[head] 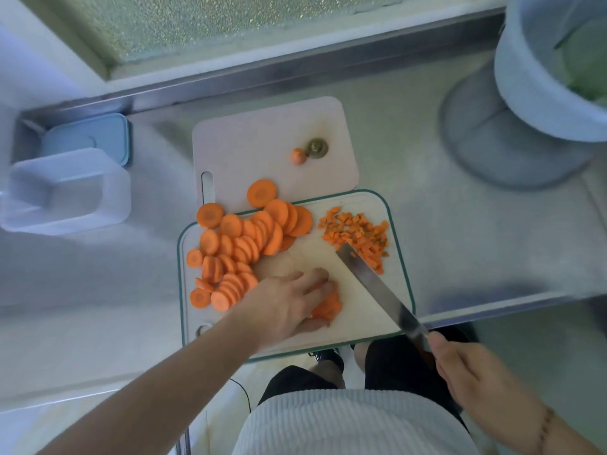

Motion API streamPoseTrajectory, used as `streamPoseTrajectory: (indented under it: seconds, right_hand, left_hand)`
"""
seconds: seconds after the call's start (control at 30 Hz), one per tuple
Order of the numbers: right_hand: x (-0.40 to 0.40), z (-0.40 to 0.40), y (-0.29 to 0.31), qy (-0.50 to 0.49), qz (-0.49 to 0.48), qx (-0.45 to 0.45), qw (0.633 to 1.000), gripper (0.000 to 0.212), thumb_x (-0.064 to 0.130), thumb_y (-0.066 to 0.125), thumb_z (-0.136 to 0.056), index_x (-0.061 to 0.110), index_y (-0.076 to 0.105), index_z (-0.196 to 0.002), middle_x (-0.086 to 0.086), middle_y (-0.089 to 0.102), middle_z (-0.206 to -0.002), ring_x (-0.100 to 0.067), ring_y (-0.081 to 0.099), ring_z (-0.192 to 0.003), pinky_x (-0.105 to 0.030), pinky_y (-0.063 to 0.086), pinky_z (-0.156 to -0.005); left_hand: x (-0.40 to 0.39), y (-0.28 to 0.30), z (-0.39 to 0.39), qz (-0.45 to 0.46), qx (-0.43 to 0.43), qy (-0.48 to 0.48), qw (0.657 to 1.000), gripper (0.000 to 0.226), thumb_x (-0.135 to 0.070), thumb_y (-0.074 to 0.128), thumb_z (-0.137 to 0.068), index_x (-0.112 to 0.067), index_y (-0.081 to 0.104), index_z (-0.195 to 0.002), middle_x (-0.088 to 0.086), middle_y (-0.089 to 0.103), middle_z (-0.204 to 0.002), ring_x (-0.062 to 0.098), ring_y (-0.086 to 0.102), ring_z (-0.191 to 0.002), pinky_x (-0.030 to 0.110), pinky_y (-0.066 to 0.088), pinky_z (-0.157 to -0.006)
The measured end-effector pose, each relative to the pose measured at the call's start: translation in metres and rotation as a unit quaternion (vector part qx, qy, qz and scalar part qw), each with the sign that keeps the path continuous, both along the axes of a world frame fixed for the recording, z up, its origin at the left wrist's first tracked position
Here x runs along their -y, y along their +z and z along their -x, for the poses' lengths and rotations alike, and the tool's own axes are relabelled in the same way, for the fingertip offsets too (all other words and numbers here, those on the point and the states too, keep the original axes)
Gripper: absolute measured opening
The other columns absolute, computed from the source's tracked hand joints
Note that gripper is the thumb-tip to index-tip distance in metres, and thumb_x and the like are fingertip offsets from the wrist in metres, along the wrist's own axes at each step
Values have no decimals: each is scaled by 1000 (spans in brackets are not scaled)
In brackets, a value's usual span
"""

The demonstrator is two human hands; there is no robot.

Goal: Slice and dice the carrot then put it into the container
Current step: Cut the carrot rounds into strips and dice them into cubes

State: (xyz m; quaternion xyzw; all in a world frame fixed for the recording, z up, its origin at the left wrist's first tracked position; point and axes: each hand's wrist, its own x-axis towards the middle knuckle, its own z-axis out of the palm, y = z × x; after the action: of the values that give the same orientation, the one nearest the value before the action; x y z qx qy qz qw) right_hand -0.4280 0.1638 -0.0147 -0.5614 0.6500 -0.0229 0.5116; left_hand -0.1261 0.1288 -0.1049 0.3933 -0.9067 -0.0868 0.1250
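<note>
Several round carrot slices [243, 244] lie piled on the left half of a green-rimmed cutting board [368, 310]. A heap of diced carrot [358, 234] sits at the board's far right corner. My left hand [289, 307] presses down on a small stack of carrot strips [328, 307] near the board's middle. My right hand [466, 369] grips a knife [374, 284] by its handle, its blade lying slanted toward the diced heap, tip touching it. An empty clear container [65, 192] stands at the left.
A second pale board [256, 139] lies behind, carrying the carrot ends [308, 151]. A blue lid [88, 136] rests behind the container. A large grey pot on a mesh stand [525, 103] occupies the far right. The steel counter edge runs just below the board.
</note>
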Motion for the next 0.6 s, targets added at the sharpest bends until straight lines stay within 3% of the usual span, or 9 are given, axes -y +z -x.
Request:
streamPoseTrajectory:
  seconds: [0.1, 0.2, 0.3, 0.43, 0.6]
  right_hand:
    - [0, -10, -2, 22, -10, 4, 1000, 74, 82, 21, -78, 14, 38, -55, 2, 36, -47, -7, 32, -46, -23, 28, -48]
    - [3, -24, -4, 38, -4, -13, 999, 63, 65, 25, -86, 17, 56, -58, 3, 52, -50, -8, 48, -51, -23, 40, -57]
    - [2, -39, -7, 66, 20, -28, 997, 59, 68, 19, -82, 28, 59, -65, 3, 63, -58, -10, 60, -61, -26, 47, -63]
    - [-3, -50, -12, 113, 38, -39, 992, 65, 72, 11, -79, 25, 55, -70, 3, 61, -63, -12, 59, -61, -30, 50, -64]
    - [18, -39, -8, 104, 54, -14, 993, 57, 67, 22, -83, 22, 47, -57, 7, 53, -48, -11, 51, -50, -27, 45, -55]
  left_hand:
    - [-24, -2, 5, 13, -16, 150, 988, 53, -54, 50, -94, -13, 56, -127, 3, 49, -124, 22, 68, -77, 27, 51, -47]
    - [-35, -1, 35, 4, -46, 311, 949, 55, -54, 57, -85, -8, 71, -113, 1, 53, -115, 17, 65, -74, 26, 51, -54]
    - [-34, 6, 66, -58, -82, 408, 907, 51, -41, 86, -71, -9, 73, -108, 2, 59, -110, 19, 66, -62, 24, 49, -46]
    - [-36, 11, 74, -107, -98, 426, 893, 56, -30, 99, -57, -10, 72, -103, 4, 64, -105, 20, 65, -59, 25, 47, -45]
    - [-32, 10, 67, -76, -86, 408, 906, 66, -48, 94, -57, -10, 68, -105, 5, 61, -100, 20, 65, -58, 25, 48, -44]
